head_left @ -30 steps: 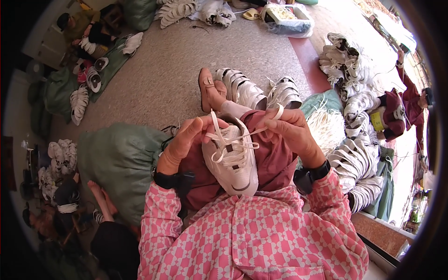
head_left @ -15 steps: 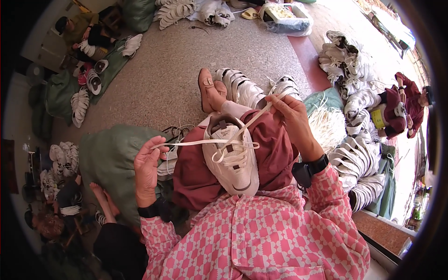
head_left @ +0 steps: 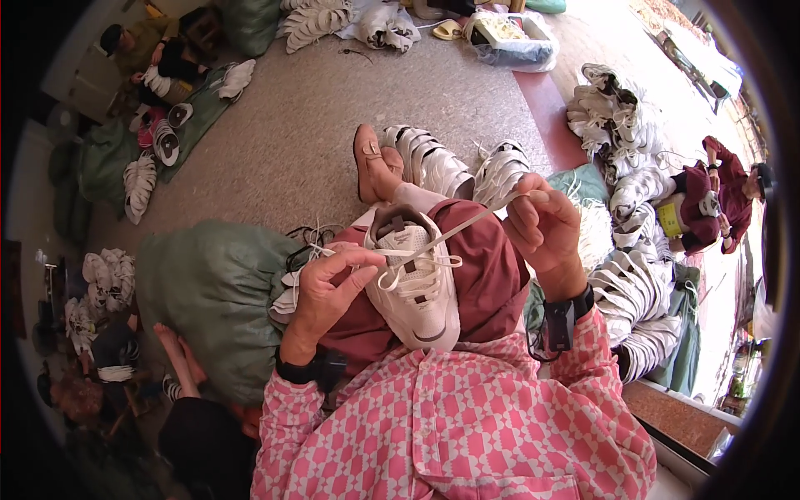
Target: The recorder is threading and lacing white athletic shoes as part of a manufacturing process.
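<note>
A cream sneaker point(head_left: 429, 312) rests across my lap, toe toward me, with white lacing threaded over its tongue. My left hand point(head_left: 333, 287) is at the left side of the shoe, thumb and forefinger pinched on the shoelace beside the eyelets. Raised to the right of the shoe, my right hand point(head_left: 546, 225) grips the other length of shoelace point(head_left: 467, 227), which runs taut and slanting from the upper eyelets to its fingers. A lace loop sticks out at the shoe's right side.
A green sack point(head_left: 212, 300) bulges at my left. Stacked white shoe uppers point(head_left: 429, 162) lie beyond my feet, with more piles point(head_left: 629, 292) at the right. A bundle of white laces point(head_left: 593, 225) lies behind my right hand. Other people sit at far left and right.
My left hand has moved right and in to the shoe, its fingers closing by the lacing. My right hand has shifted slightly right and down, turning, with its lace still held.
</note>
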`<state>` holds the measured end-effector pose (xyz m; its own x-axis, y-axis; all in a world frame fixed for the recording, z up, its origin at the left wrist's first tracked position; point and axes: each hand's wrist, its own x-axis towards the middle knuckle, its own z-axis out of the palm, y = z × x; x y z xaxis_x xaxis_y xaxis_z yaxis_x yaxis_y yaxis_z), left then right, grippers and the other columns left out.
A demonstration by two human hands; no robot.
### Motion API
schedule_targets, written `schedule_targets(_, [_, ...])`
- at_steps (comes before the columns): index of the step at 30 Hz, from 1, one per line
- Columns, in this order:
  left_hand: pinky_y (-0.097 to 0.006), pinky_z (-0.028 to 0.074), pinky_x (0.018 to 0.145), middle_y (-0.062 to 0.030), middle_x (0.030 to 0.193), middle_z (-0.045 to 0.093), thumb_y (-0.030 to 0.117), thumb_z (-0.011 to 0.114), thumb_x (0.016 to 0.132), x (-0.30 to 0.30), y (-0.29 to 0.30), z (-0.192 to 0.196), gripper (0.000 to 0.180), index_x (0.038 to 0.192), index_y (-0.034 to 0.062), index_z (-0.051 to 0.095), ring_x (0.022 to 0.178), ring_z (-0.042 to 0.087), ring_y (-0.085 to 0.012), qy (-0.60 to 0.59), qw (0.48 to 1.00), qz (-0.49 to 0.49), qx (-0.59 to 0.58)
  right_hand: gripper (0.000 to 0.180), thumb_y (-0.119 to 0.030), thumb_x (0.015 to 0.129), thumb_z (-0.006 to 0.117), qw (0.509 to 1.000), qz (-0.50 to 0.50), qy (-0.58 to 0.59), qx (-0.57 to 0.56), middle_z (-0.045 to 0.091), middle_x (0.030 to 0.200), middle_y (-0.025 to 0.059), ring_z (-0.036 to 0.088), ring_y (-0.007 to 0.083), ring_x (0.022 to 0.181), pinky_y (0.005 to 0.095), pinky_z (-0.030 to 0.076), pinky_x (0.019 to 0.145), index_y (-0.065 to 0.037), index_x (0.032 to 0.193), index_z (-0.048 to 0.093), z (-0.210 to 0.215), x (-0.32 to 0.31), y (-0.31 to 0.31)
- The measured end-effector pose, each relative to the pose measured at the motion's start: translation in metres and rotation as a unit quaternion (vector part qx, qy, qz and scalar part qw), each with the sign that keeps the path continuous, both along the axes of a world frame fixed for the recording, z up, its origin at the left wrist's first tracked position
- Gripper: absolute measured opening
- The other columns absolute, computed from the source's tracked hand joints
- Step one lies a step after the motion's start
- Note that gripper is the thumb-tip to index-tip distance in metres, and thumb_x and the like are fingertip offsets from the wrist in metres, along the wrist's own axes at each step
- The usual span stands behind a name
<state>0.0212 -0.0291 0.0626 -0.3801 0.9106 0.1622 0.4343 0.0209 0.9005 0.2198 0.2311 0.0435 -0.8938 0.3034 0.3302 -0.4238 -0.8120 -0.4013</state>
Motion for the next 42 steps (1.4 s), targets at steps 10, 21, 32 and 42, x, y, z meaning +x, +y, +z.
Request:
schedule_targets(10, [-0.037,0.047,0.096,-0.0133,0.099,0.069,0.017,0.050,0.101,-0.042,-0.065,0.013,0.030,0.124,-0.0014,0.057,0.096,0.065,-0.0226,-0.241,0.935,0.142,0.219,0.059,0.006,0.090,0.052,0.957,-0.153,-0.246,0.017,0.044,0.145,0.0197,0.059,0.0291,0.119,0.0381,0.053,0.098,0.007,0.145,0.029,-0.009,0.000,0.012])
schedule_targets(21, [-0.025,0.051,0.065,-0.0122,0.109,0.066,0.021,0.050,0.101,-0.039,-0.114,-0.056,0.038,0.132,-0.0010,0.051,0.083,0.064,-0.0126,-0.226,0.928,0.292,-0.043,0.030,-0.012,0.100,0.050,0.928,-0.073,-0.364,-0.036,0.066,0.112,0.0121,0.065,0.0209,0.105,0.0327,0.056,0.088,0.003,0.126,0.051,-0.106,0.011,0.046])
schedule_targets(32, [-0.028,0.052,0.072,-0.0082,0.106,0.064,0.018,0.054,0.099,-0.025,-0.083,-0.061,0.044,0.140,0.0052,0.042,0.089,0.062,-0.0144,-0.523,0.780,0.297,0.174,0.025,-0.018,0.099,0.057,0.891,-0.205,-0.395,-0.084,0.066,0.115,0.0093,0.064,0.0196,0.107,0.0340,0.054,0.093,-0.003,0.119,0.058,-0.062,-0.002,0.021])
schedule_targets(42, [-0.034,0.054,0.078,-0.0055,0.093,0.059,-0.003,0.057,0.088,-0.034,-0.088,-0.089,0.030,0.116,0.0033,0.050,0.087,0.061,-0.0180,-0.316,0.856,0.397,0.102,0.019,-0.018,0.092,0.066,0.849,-0.138,-0.472,0.194,0.053,0.061,-0.0039,0.043,0.0039,0.047,0.0203,0.031,0.042,0.000,0.087,0.067,-0.041,-0.001,0.001])
